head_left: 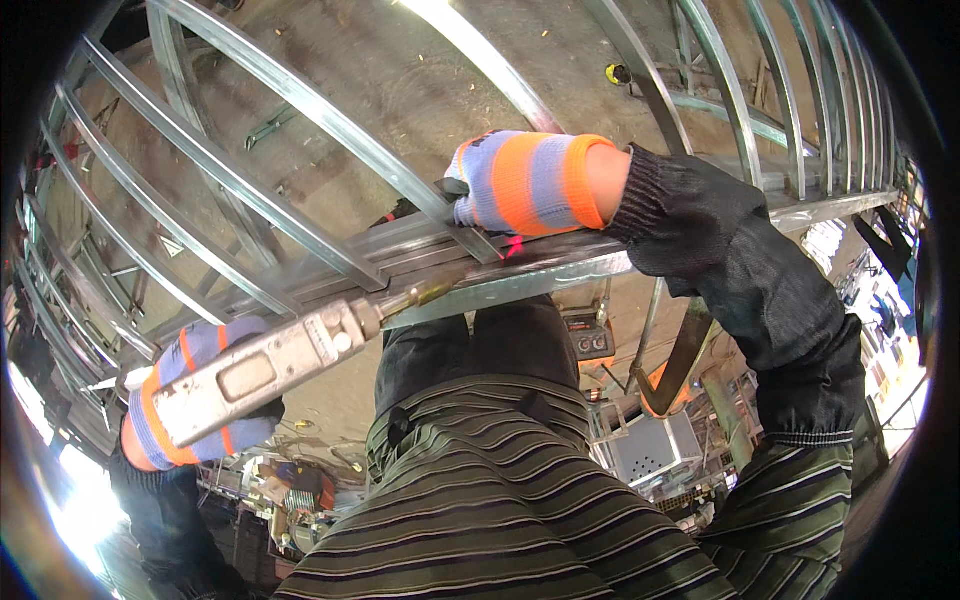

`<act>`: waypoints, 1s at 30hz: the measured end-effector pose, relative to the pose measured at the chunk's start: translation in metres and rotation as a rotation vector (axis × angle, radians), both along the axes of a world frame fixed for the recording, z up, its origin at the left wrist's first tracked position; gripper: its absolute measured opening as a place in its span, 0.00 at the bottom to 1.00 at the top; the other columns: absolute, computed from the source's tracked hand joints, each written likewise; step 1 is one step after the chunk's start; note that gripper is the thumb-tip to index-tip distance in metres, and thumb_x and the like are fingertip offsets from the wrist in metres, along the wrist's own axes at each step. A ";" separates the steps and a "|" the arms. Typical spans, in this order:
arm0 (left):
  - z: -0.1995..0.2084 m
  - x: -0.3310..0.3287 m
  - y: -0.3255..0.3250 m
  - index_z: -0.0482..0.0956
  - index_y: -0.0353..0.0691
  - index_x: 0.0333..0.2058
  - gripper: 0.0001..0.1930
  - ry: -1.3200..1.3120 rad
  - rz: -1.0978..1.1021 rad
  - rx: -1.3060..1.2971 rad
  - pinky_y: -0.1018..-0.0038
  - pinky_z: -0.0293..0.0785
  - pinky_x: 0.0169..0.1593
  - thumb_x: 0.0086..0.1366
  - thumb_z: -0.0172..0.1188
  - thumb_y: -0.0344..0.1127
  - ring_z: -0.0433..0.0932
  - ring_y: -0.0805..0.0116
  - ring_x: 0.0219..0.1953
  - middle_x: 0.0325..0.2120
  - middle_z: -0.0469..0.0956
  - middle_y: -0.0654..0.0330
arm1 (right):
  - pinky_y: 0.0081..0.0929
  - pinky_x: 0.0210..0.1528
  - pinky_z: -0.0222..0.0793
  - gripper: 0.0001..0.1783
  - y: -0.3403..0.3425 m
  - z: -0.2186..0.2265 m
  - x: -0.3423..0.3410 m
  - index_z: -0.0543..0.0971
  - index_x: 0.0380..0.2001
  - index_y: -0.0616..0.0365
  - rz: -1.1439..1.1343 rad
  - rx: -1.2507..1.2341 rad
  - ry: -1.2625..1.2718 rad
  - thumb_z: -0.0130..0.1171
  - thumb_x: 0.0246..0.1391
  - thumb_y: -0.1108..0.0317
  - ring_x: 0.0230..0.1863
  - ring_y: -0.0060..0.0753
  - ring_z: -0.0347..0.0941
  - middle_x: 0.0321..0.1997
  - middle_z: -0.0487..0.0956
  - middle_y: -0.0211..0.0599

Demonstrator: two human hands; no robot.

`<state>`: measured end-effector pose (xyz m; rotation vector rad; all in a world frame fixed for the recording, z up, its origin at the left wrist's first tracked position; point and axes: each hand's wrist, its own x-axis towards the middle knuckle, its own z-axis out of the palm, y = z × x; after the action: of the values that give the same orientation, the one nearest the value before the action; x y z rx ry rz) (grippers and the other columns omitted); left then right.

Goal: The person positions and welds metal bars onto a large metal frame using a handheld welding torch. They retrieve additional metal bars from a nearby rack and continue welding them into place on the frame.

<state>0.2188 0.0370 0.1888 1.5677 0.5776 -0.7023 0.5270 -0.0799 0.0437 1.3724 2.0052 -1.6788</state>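
Grip: my left hand closed round grey riveting tool, nose against galvanised steel rail | my right hand fingers curled, pinning cross strip beneath fingertips, steadying the joint.

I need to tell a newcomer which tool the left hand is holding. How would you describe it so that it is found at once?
Start from the long metal frame of parallel silver bars that crosses the picture. Follow its front rail down to the lower left, where the left hand, in a grey and orange glove, grips a blocky grey metal tool. Unlike the thin bright bars, it is thick, dull and ends in a brass-coloured tip on the rail.
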 end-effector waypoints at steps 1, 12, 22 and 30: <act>0.007 -0.007 0.001 0.79 0.35 0.44 0.23 0.018 -0.033 0.033 0.66 0.74 0.36 0.53 0.71 0.41 0.78 0.56 0.32 0.34 0.79 0.55 | 0.45 0.44 0.73 0.17 0.000 0.001 0.000 0.82 0.42 0.63 -0.016 0.002 0.025 0.58 0.62 0.58 0.40 0.59 0.79 0.36 0.83 0.55; 0.005 -0.022 -0.025 0.79 0.37 0.43 0.23 0.121 -0.052 -0.147 0.65 0.75 0.33 0.52 0.74 0.41 0.79 0.52 0.29 0.29 0.78 0.54 | 0.40 0.48 0.74 0.21 0.005 0.009 0.001 0.81 0.49 0.65 -0.133 -0.199 -0.019 0.60 0.61 0.59 0.46 0.55 0.80 0.44 0.83 0.54; -0.019 -0.051 -0.066 0.77 0.39 0.46 0.22 0.065 -0.051 -0.171 0.64 0.77 0.39 0.56 0.67 0.43 0.81 0.49 0.36 0.34 0.80 0.52 | 0.43 0.45 0.75 0.20 0.008 0.017 0.005 0.79 0.50 0.63 -0.080 -0.240 -0.097 0.60 0.60 0.61 0.43 0.56 0.80 0.40 0.82 0.54; -0.046 -0.091 -0.102 0.75 0.40 0.57 0.27 0.078 0.077 -0.230 0.63 0.76 0.48 0.59 0.63 0.42 0.79 0.47 0.46 0.46 0.80 0.50 | 0.39 0.49 0.75 0.20 0.005 0.021 0.006 0.78 0.52 0.64 -0.135 -0.194 -0.031 0.60 0.60 0.64 0.47 0.54 0.79 0.45 0.82 0.53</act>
<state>0.1283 -0.0651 0.1426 1.3028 0.5897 -0.7462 0.5331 -0.0745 0.0651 1.4824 1.7159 -1.8409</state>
